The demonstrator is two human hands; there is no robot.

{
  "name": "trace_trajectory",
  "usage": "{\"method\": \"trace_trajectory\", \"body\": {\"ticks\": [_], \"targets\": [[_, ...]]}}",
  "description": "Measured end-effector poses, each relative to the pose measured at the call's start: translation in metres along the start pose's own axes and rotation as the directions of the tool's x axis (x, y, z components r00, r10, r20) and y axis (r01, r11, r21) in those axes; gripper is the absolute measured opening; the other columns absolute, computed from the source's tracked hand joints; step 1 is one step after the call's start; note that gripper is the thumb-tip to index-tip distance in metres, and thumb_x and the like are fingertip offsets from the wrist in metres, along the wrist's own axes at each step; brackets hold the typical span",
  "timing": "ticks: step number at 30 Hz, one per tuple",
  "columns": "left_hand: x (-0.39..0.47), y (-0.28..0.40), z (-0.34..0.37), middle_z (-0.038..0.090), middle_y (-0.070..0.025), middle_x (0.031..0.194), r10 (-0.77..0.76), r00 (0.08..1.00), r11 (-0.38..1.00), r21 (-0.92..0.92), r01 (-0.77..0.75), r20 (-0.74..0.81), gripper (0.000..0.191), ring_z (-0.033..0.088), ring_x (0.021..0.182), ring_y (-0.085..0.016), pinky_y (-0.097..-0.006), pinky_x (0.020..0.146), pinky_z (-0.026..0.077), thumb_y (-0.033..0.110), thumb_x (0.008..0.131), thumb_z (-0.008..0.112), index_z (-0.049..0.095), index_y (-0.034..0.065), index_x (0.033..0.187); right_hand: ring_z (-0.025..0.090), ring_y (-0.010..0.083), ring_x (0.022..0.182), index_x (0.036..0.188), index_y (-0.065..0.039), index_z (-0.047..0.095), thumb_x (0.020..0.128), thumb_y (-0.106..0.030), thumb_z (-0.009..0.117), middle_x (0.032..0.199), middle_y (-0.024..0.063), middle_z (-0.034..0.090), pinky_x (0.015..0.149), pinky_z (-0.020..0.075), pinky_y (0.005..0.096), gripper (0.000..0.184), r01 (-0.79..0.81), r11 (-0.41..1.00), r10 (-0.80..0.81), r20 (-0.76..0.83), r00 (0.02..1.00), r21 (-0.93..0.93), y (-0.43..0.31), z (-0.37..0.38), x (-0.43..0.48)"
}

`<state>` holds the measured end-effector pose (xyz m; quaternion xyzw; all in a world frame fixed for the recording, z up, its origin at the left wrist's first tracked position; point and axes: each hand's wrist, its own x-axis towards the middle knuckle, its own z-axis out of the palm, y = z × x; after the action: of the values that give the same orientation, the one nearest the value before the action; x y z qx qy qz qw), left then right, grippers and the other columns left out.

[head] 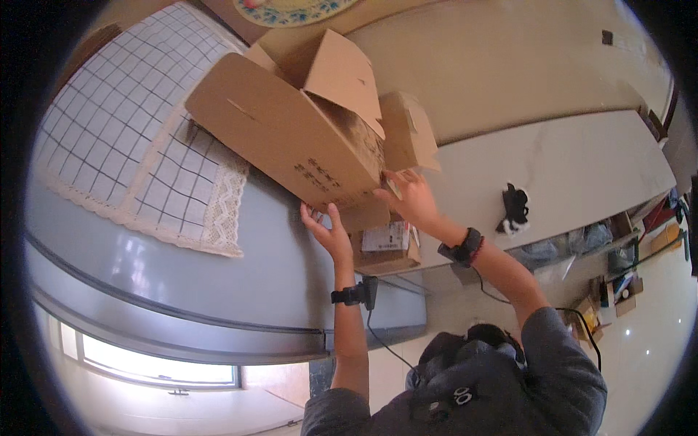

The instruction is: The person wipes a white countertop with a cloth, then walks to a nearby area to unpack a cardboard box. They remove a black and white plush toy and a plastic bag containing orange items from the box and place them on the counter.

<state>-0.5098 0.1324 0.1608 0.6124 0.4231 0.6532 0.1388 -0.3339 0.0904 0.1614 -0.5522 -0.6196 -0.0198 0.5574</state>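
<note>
A large open cardboard box (283,136) rests at a slant, partly over the top of a grey refrigerator-like appliance (272,267). Its flap (343,82) stands up and dark writing marks its near side. My left hand (330,231) supports the box's lower edge, thumb and fingers spread along it. At the box's right end, my right hand (411,199) grips the corner with fingers and thumb. Both wrists wear black straps with devices and cables. What is inside the box is hidden.
A checked cloth with lace trim (125,131) covers part of the appliance. Another cardboard box (406,131) and a labelled carton (384,245) stand by the pale marble-patterned counter (589,158). A black-and-white object (513,210) lies on it. Several boxes (619,294) sit at the right.
</note>
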Motion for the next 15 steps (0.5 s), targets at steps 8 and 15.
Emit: {"method": "trace_trajectory", "body": {"ticks": [8, 15], "targets": [[-0.091, -0.023, -0.059, 0.055, -0.012, 0.097, -0.232, 0.969, 0.931, 0.309, 0.195, 0.087, 0.032, 0.052, 0.086, -0.02, -0.032, 0.078, 0.04, 0.012, 0.082, 0.054, 0.043, 0.0037, 0.112, 0.058, 0.0317, 0.067, 0.081, -0.003, 0.06, 0.077, -0.017, 0.056, 0.077, 0.015, 0.06, 0.059, 0.0465, 0.0361, 0.015, -0.264, 0.964, 0.24, 0.407, 0.881, 0.004, 0.067, -0.099, -0.146], [-0.136, 0.054, -0.069, 0.055, -0.0138, 0.096, 0.044, 0.899, 0.83, 0.485, -0.275, 0.435, 0.023, 0.049, 0.098, -0.024, -0.0345, 0.087, 0.037, -0.002, 0.077, 0.051, 0.053, 0.0005, 0.1, 0.052, 0.0079, 0.052, 0.096, -0.003, 0.058, 0.078, -0.01, 0.058, 0.061, 0.0012, 0.057, 0.051, 0.0423, 0.022, 0.02, -0.849, 0.444, 0.882, 0.026, 0.47, 0.287, 0.075, -0.173, -0.243]]}}
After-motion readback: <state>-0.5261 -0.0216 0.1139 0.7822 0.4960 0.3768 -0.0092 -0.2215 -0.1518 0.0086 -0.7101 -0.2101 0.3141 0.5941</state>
